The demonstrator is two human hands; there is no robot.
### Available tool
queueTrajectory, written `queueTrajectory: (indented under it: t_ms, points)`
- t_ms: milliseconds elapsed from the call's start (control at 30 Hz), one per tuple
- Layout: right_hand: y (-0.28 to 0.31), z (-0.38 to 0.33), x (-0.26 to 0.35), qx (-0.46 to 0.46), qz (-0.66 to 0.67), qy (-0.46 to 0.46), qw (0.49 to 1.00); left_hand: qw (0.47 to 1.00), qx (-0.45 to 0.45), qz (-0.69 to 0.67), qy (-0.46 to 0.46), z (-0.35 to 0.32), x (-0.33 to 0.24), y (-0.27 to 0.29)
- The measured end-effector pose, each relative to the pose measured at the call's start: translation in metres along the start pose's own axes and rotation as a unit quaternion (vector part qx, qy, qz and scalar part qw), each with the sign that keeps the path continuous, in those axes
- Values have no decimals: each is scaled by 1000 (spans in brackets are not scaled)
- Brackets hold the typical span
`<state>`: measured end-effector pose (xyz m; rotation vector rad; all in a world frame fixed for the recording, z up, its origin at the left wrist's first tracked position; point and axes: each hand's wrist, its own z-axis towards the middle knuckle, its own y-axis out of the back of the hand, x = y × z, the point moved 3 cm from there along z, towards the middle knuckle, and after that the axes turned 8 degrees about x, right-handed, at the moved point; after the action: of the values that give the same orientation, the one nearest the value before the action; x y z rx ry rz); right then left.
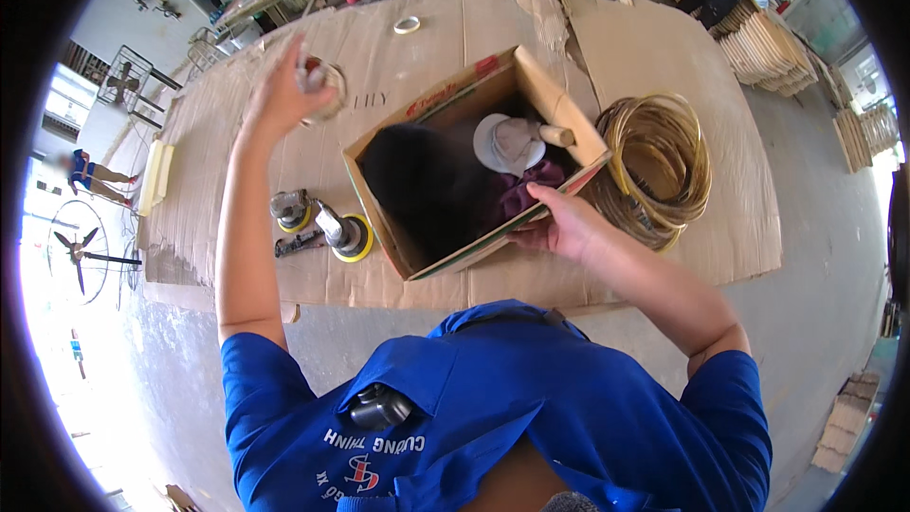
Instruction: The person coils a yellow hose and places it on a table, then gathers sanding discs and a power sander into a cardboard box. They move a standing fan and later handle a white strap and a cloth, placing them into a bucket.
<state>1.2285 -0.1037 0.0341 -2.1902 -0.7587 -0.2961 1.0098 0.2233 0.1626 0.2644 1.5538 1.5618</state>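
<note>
My left hand (289, 95) is raised over the far left of the cardboard-covered table, its fingers apart. Just beside and partly behind it is a round, pale container or roll (329, 112); the hand hides much of it. My right hand (569, 228) grips the near right rim of an open cardboard box (460, 260), thumb over the edge and fingers outside. The box sits tilted at an angle. Inside lie a large dark item (412, 175), a whitish round cap-like thing (510, 144), a tan cylinder (557, 136) and maroon cloth (526, 192).
Two round sanders with yellow-edged pads (351, 237) (291, 211) lie left of the box. A coiled yellowish hose (697, 171) rests at its right. A tape roll (407, 26) lies at the back. Several people work farther off, near stacked wooden pieces (768, 47).
</note>
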Motion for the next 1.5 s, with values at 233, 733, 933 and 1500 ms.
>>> queueTrajectory:
  t_ms: [233,733,933,1500]
  points:
    - [71,-48,26,75,-195,52,977,986,119,-58,-98,19,-147,-94]
    - [211,-102,89,-105,-356,368,852,997,11,25,-72,43,-165,-256]
    - [194,-88,94,-55,-391,360,845,999,21,26,-37,46,-174,-255]
    - [128,-95,120,12,-421,418,805,965,185,168,-79,-50,-116,-110]
